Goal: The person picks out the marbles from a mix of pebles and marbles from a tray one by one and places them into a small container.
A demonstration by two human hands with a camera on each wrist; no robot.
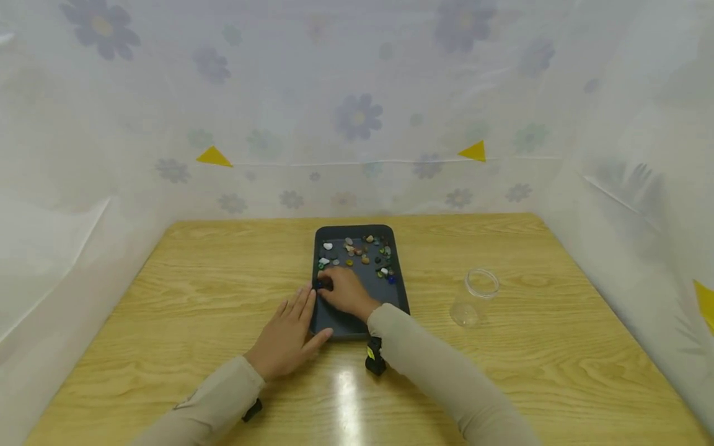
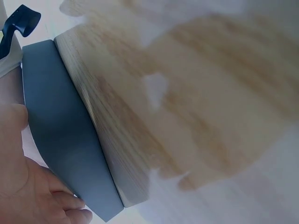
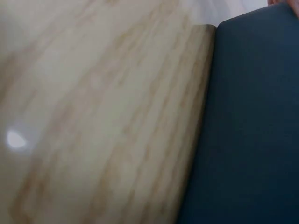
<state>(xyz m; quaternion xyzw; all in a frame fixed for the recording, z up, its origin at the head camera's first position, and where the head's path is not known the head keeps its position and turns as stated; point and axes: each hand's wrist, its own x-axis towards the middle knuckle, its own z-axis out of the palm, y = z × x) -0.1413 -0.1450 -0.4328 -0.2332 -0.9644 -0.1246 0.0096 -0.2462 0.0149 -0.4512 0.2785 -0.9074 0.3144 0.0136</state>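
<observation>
A dark grey rectangular tray (image 1: 359, 316) holds several small stones and glass pebbles, mostly in its far half. My right hand (image 1: 348, 291) reaches into it near the left wall, thumb and fingers curled around a dark blue pebble (image 1: 320, 285) that they largely cover. My left hand (image 1: 287, 337) lies at the tray's left near corner, its fingers straight, fingertips right at the left rim and thumb by the near edge. In the left wrist view the tray's outer wall (image 2: 70, 121) runs beside that hand. The right wrist view shows the tray wall (image 3: 247, 116) and little of the hand.
To the right of the tray stands a clear jar (image 1: 471, 303) with no lid on it. A white flowered sheet (image 1: 357, 80) walls the wooden table (image 1: 234, 266) at the back and both sides. Yellow triangles (image 1: 214, 157) mark the back sheet.
</observation>
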